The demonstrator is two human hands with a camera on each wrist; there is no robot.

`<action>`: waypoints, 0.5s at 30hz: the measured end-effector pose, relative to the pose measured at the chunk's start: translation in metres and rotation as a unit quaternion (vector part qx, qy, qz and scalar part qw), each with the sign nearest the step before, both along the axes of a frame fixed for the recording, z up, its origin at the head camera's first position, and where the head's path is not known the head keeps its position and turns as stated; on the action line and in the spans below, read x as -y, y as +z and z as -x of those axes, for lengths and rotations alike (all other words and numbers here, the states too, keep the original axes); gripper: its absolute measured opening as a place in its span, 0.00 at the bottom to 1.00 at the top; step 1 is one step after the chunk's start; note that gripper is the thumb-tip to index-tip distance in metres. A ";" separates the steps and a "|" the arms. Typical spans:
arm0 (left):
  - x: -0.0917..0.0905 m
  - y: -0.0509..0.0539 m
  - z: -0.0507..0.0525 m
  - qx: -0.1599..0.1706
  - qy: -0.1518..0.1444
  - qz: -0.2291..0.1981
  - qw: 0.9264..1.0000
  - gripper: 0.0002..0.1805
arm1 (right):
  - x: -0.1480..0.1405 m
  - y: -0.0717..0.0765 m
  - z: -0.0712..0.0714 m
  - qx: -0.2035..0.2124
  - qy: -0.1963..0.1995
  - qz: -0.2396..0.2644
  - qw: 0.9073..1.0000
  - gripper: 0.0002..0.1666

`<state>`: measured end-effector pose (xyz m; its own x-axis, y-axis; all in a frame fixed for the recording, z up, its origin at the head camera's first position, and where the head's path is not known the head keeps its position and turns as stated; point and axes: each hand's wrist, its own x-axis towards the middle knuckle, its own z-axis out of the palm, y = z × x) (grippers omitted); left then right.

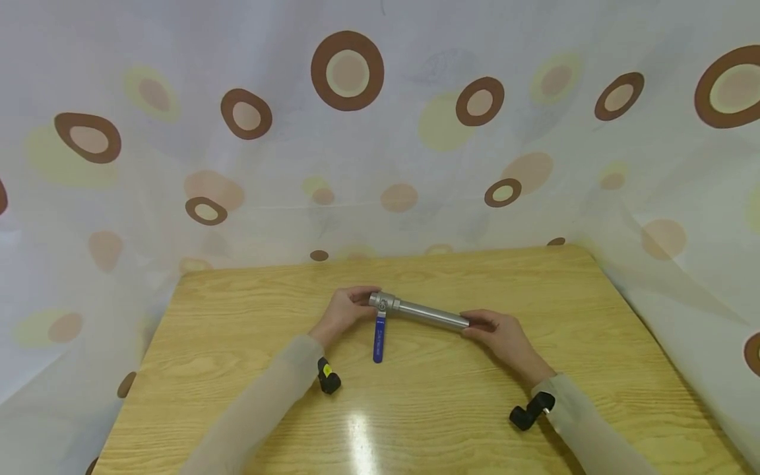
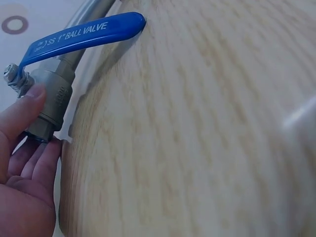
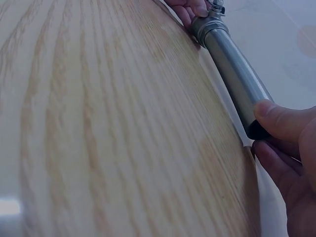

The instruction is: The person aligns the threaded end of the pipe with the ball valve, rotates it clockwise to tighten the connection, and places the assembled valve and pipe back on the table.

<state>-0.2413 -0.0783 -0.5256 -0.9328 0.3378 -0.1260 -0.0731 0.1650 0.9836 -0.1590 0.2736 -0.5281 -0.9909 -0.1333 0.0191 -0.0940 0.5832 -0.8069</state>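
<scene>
A steel ball valve (image 1: 384,303) with a blue lever handle (image 1: 379,340) is joined to a straight metal pipe (image 1: 432,315). White lettering on the handle reads "SS 1" BALL VALVE" in the left wrist view. My left hand (image 1: 347,310) grips the valve's free end, thumb on the near side of its body (image 2: 53,96). At the pipe's other end, my right hand (image 1: 501,338) pinches the tube between thumb and fingers. The pipe's dark open end (image 3: 257,130) shows beside the right thumb. In the head view the handle points toward me.
The wood-grain table (image 1: 415,409) lies under both hands. A pale curtain (image 1: 392,152) with brown and yellow ring patterns hangs behind and at both sides. Black wrist cameras are strapped at the left sleeve (image 1: 255,402) and right sleeve (image 1: 588,422).
</scene>
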 end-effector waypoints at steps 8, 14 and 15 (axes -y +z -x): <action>0.000 0.003 0.000 -0.007 -0.006 0.034 0.999 0.25 | 0.000 0.000 0.000 -0.020 0.009 -0.025 0.999 0.23; 0.000 0.004 0.000 -0.027 -0.020 0.052 0.998 0.26 | -0.001 0.000 -0.001 -0.030 0.017 -0.040 0.999 0.23; 0.000 0.004 0.000 -0.032 -0.022 0.055 0.998 0.26 | -0.002 0.000 -0.002 -0.029 0.018 -0.040 0.999 0.23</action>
